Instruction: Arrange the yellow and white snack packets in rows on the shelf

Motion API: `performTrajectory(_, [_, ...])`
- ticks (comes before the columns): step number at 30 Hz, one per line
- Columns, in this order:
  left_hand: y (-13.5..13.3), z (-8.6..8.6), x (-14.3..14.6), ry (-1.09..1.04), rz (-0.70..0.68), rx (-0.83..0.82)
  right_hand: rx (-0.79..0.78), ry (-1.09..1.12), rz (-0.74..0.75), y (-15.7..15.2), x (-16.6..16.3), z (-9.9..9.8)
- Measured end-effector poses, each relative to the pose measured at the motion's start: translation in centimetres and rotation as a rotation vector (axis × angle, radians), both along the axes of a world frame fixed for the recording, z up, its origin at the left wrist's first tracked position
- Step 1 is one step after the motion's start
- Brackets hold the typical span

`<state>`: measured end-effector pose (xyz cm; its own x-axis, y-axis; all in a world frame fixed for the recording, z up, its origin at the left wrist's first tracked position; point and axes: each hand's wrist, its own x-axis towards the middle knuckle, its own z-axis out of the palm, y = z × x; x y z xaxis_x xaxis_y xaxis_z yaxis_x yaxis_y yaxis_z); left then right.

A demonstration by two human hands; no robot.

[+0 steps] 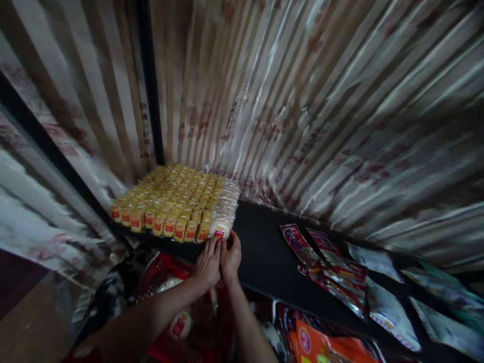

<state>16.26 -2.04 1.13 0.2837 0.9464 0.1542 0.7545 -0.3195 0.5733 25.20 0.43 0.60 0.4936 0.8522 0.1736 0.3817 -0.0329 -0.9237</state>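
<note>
Both hands meet at the front of a white, round wrapped bun (pixel 220 229) with a red label, which stands at the front right end of the block on the shelf. My left hand (pixel 208 263) has its fingers closed at the bun's lower edge. Beside it, my right hand (pixel 230 256) curls its fingers round the right side of the same packet. Behind this bun runs a row of clear-wrapped white packets (pixel 229 196). To the left, several rows of small yellow wrapped cakes (pixel 177 201) stand close together. My fingertips are partly hidden.
Below the shelf (pixel 264 252), a red basket (pixel 162 262) holds more white packets (pixel 180 325). Red snack pouches (pixel 328 262) and white bags (pixel 391 312) lie at the right, with an orange packet (pixel 317 343) lower down. Dark posts (pixel 151 80) and plastic sheeting (pixel 287 101) stand behind.
</note>
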Motion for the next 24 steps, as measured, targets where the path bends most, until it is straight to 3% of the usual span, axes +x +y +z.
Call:
performTrajectory(11, [0.0, 0.1, -0.3, -0.02, 0.021, 0.008, -0.029, -0.015, 0.006, 0.0, -0.3, 0.5])
performTrajectory(18, [-0.9, 0.3, -1.4, -0.071, -0.079, 0.054, 0.1, -0.092, -0.026, -1.5, -0.2, 0.7])
performTrajectory(24, [-2.3, -0.1, -3.5, -0.095, 0.01, 0.15, 0.101, -0.116, 0.136, -3.5, -2.2, 1.4])
